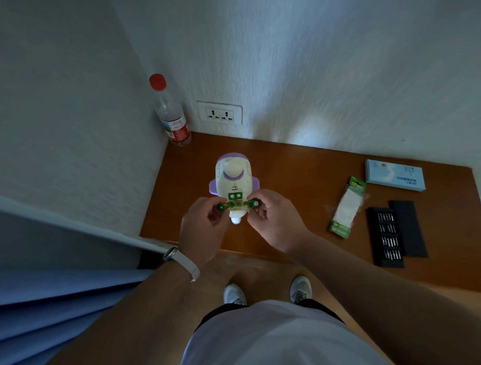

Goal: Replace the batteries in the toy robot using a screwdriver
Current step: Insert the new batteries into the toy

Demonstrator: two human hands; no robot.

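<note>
One toy robot (235, 177): white and purple, lying flat on the table (302, 163) near the front edge, right between my hands. The battery slot (235, 196) is open, with two little round ends showing in the green bit. Can't tell if those are cells or contacts.
Left hand (205, 225): fingertips pinching one green battery, the left battery (223, 206), by its outer end. One watch (172, 253) on that wrist.
Right hand (274, 219): same deal, pinching the right battery (252, 203).
Batteries in hand: two total, both held level over the toy's lower end, pointing in at each other.
Battery pack (345, 208): one, green card, lying off to the right.
Bit tray (386, 236): one, black, four rows of bits, with one black lid (408, 228) right beside it.
Blue box (394, 175): one, behind the pack.
Bottle (171, 113): one, red cap, upright in the back left corner.
Wall socket (220, 113): one plate, two outlets.
</note>
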